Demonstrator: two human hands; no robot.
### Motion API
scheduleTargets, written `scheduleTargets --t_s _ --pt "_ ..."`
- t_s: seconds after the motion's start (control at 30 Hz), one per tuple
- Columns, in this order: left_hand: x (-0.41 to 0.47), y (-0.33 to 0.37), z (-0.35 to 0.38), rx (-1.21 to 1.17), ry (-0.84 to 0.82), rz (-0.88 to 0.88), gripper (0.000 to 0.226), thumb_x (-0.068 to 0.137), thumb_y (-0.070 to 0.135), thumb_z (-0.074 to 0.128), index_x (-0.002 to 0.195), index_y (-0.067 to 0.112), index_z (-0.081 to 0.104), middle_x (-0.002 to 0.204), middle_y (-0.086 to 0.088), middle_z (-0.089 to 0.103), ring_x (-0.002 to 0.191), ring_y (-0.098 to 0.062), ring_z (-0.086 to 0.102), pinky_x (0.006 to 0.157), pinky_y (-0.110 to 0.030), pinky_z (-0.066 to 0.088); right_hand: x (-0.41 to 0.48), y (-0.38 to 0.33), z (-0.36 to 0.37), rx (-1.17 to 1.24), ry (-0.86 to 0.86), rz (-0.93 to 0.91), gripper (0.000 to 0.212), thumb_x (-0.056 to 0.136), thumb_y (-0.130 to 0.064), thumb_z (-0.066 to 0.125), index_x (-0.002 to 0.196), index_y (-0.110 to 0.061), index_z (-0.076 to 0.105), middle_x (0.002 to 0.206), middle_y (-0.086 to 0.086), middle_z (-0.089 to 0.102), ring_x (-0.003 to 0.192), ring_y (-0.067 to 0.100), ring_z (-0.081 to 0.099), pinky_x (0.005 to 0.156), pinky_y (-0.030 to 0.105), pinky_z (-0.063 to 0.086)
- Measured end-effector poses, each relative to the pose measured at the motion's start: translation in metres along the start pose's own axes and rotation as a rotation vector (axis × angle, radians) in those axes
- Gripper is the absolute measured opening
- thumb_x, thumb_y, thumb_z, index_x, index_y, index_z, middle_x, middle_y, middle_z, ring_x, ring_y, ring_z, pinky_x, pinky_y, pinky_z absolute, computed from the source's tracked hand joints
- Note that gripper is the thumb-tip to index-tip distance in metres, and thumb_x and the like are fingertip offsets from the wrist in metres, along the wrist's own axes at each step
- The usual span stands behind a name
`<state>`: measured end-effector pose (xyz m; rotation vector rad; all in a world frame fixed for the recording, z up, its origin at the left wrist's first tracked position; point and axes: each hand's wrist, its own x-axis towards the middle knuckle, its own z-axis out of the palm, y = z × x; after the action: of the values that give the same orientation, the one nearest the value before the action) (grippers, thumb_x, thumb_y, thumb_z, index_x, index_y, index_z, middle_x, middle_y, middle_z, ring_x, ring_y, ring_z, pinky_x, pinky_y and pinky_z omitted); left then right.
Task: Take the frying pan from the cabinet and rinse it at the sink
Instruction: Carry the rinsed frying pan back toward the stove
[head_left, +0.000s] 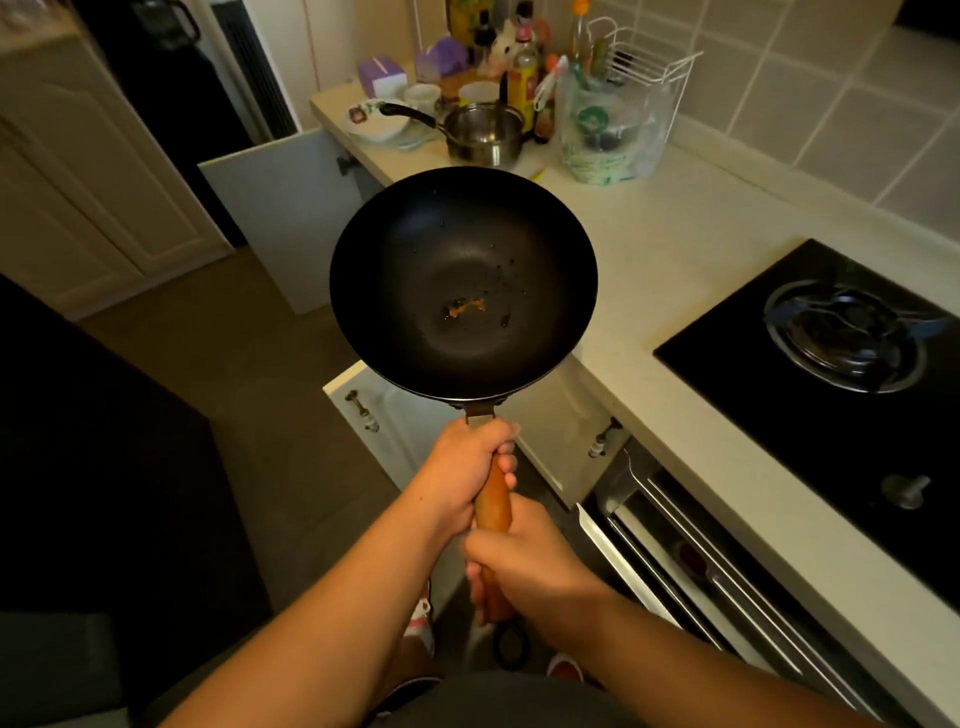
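The round black frying pan (463, 283) with a long wooden handle (493, 506) is held level in the air, clear of the cabinet, above an open white cabinet door (395, 415) and just beside the pale worktop (649, 270). Its long axis runs straight away from the person, bowl farthest; the left hand (467, 467) grips nearest the bowl, the right hand (519, 564) the butt, fingers of both clamped around the handle. No sink is visible; the black gas hob (831, 364) lies to the right.
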<state>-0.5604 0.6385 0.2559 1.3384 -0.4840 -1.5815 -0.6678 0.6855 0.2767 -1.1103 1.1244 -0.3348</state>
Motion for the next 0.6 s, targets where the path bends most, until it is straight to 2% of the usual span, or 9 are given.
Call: scheduleTargets --t_s 0.07,0.17,0.23,0.33,0.43,0.6 --pt "0.023 0.016 -0.013 0.020 -0.019 -0.010 0.038 0.092 0.009 0.057 0.055 0.017 0.052 0.048 0.001 0.044 0.043 -0.009 0.045 0.043 -0.023 0.044 0.026 -0.012 0.009 -0.019 0.034 -0.018 0.010 0.071 -0.004 0.053 0.080 -0.005 0.058 0.067 0.015 0.054 0.060 0.027 0.053 0.060 0.043 0.047" --pt "0.057 0.044 -0.034 0.097 -0.073 -0.039 0.036 0.093 0.010 0.056 0.057 0.014 0.051 0.049 0.000 0.045 0.045 -0.011 0.045 0.046 -0.025 0.044 0.063 -0.032 0.026 -0.011 0.124 0.041 0.020 0.069 -0.016 0.057 0.086 -0.009 0.063 0.069 0.011 0.062 0.063 0.026 0.061 0.068 0.050 0.056" --pt "0.078 0.063 -0.047 0.169 -0.122 -0.054 0.036 0.094 0.012 0.056 0.059 0.013 0.050 0.049 -0.001 0.046 0.045 -0.012 0.045 0.048 -0.026 0.044 0.084 -0.048 0.037 0.066 0.163 0.074 0.017 0.067 -0.020 0.058 0.082 -0.013 0.063 0.065 0.008 0.063 0.059 0.022 0.063 0.067 0.047 0.056" --pt "0.107 0.092 -0.059 0.268 -0.202 -0.060 0.037 0.094 0.014 0.056 0.058 0.013 0.049 0.051 -0.003 0.047 0.045 -0.012 0.046 0.050 -0.026 0.045 0.109 -0.072 0.051 0.160 0.202 0.023 0.005 0.077 -0.014 0.058 0.077 -0.016 0.064 0.060 0.005 0.063 0.052 0.017 0.062 0.059 0.036 0.055" --pt "0.133 0.115 -0.062 0.318 -0.305 -0.062 0.038 0.092 0.016 0.056 0.056 0.013 0.048 0.051 -0.004 0.047 0.046 -0.015 0.048 0.051 -0.027 0.047 0.134 -0.093 0.057 0.236 0.261 0.001 0.011 0.080 -0.009 0.056 0.073 -0.014 0.062 0.053 0.004 0.061 0.047 0.017 0.060 0.050 0.030 0.054" --pt "0.172 0.137 -0.045 0.407 -0.409 -0.071 0.038 0.091 0.017 0.059 0.054 0.015 0.050 0.050 -0.003 0.050 0.045 -0.015 0.053 0.050 -0.026 0.049 0.167 -0.113 0.047 0.343 0.377 -0.035 0.013 0.081 -0.005 0.054 0.071 -0.010 0.061 0.049 0.001 0.060 0.043 0.016 0.060 0.046 0.027 0.053"
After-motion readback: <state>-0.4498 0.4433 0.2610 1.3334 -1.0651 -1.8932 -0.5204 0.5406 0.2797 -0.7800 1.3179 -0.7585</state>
